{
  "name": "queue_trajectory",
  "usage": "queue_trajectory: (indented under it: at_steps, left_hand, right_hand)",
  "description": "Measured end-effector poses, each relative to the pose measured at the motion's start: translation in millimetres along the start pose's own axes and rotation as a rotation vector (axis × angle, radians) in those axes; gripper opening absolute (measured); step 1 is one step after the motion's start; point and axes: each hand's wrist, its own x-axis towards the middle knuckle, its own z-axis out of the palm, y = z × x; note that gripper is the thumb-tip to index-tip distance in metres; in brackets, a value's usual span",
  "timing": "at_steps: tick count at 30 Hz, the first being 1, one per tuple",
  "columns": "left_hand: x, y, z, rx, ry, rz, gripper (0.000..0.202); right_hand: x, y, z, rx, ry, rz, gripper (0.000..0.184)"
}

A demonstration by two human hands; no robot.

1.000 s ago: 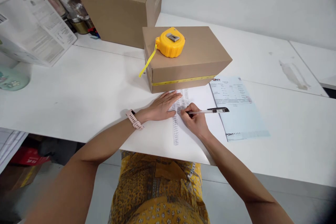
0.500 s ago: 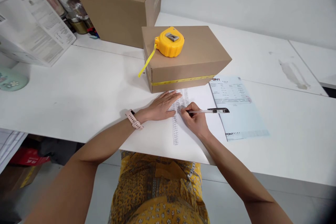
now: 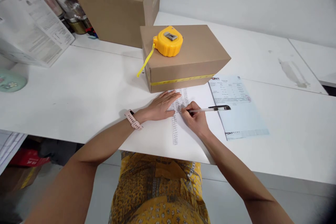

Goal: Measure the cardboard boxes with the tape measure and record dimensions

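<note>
My right hand (image 3: 195, 119) is closed around a pen (image 3: 210, 109) with a clear barrel and black cap, its tip down at a white sheet of paper (image 3: 191, 143). Columns of small handwriting run down that sheet. Flat on the paper's left part lies my left hand (image 3: 162, 106), fingers stretched out; a pink watch band circles its wrist. Just beyond both hands stands a closed cardboard box (image 3: 183, 71) with yellow tape, covering the sheet's far edge. On top of the box rests a yellow tape measure (image 3: 169, 43) with a hanging strap.
A light blue printed booklet (image 3: 241, 112) lies to the right of the paper. Larger cardboard boxes (image 3: 118, 10) are stacked at the back left, near a white printed carton (image 3: 34, 28). A green floral object (image 3: 12, 79) sits at the left edge. The white table (image 3: 78, 91) ends close to my body.
The pen has tilted slightly in my right hand, its rear end shifting a little. My left hand stays flat on the paper. The whole view has drifted very slightly.
</note>
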Motion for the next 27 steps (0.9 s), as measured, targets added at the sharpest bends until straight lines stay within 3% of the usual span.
queue_trajectory:
  at_steps: [7, 15, 27]
  left_hand:
    - [-0.4, -1.7, 1.6, 0.0, 0.025, 0.022, 0.071]
    - [0.5, -1.8, 1.6, 0.018, 0.007, -0.003, 0.072]
    - [1.6, -2.0, 2.3, 0.021, 0.009, 0.003, 0.071]
  right_hand:
    - [0.2, -1.2, 0.1, 0.001, -0.018, -0.012, 0.025]
    - [6.4, 3.6, -10.2, 0.174, -0.012, 0.072, 0.029]
    - [3.3, 3.0, -3.2, 0.014, -0.003, -0.035, 0.031]
